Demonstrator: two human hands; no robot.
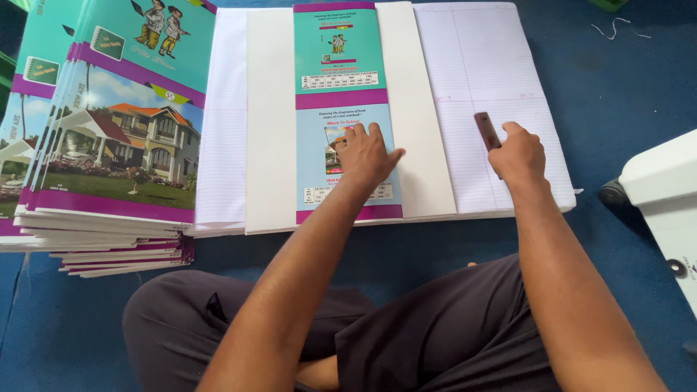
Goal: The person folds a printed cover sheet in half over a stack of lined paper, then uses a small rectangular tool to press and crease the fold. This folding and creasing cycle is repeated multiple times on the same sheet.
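A folded cover sheet (341, 116), white with a teal, purple and pale-blue printed centre strip, is laid flat on a stack of ruled paper (501, 80). A dark brown flat stick (486, 131) is held above the ruled paper.

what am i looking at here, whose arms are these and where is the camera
There is no machine here. A camera on a person's head looks down at their own two arms; they sit cross-legged on a blue floor. In front lies a stack of white paper sheets with a folded printed cover on top. The left hand presses flat on the cover. The right hand holds a small dark tool against the ruled sheet. To the left stands a pile of finished notebooks. A white machine part shows at right.
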